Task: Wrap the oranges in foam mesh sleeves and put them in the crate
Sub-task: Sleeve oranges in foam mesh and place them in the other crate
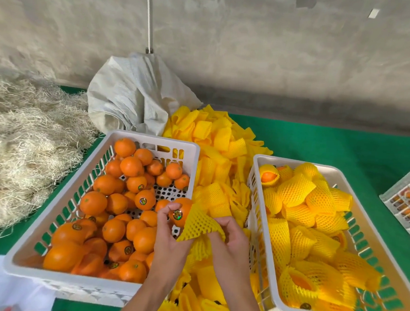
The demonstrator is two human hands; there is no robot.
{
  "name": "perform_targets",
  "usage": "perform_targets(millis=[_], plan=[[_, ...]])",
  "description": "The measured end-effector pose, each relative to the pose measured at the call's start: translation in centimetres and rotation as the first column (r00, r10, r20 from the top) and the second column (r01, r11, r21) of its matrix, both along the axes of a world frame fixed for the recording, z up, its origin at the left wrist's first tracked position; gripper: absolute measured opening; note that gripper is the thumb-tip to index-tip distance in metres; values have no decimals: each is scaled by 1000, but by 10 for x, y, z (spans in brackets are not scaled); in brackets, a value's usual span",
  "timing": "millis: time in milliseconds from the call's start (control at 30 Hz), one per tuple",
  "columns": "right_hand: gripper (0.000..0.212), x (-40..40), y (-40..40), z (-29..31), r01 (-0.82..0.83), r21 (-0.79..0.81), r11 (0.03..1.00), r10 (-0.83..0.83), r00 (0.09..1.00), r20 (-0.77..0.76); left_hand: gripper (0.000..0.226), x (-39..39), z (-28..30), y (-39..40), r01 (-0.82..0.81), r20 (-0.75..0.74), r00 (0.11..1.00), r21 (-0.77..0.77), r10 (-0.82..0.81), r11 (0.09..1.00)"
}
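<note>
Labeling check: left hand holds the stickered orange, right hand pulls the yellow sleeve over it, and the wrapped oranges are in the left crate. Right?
Not quite. In the head view the wrapped oranges are in the right crate; the left crate holds bare ones. The rest holds: left hand holds the stickered orange, right hand pulls the yellow sleeve.

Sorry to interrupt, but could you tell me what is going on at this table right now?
A person is packing oranges. The left hand holds a stickered orange while the right hand pulls a yellow foam mesh sleeve over it; the orange is only partly covered so far. The left crate holds bare oranges, and the right crate holds ones already sleeved. Loose sleeves are heaped between the two crates on the green table.
</note>
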State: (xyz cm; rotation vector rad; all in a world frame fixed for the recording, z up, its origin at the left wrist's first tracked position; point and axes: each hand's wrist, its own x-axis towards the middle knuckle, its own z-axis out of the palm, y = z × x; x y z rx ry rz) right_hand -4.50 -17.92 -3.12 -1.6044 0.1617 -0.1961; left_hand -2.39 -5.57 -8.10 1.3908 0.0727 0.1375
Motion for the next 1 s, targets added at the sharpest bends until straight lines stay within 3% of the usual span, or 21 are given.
perform_targets(millis=[167,300,400,533,733,833,1000], plan=[[22,-3,9,-4,-27,202,979,56,989,-137,43,-4,5,-2,9,79,997,59,-14,998],[17,1,4,-7,88,596,798,72,969,-238,32,-3,9,-2,-9,7,1000,-75,9,997],[26,6,-6,-12,139,714,686,103,953,-284,31,-2,12,1,-5,-86,996,-221,-14,975],[50,9,-16,-14,138,695,706,155,927,-342,35,-5,16,6,40,-163,981,-358,-105,933],[41,13,-27,-6,212,533,819,78,879,-470,41,-15,16,13,152,-274,903,-515,-330,844],[35,13,-29,-6,232,488,841,49,867,-497,44,-21,20,20,215,-267,835,-648,-482,731],[50,12,-34,-4,206,509,836,71,879,-471,47,-35,27,16,291,-164,774,-766,-611,574]])
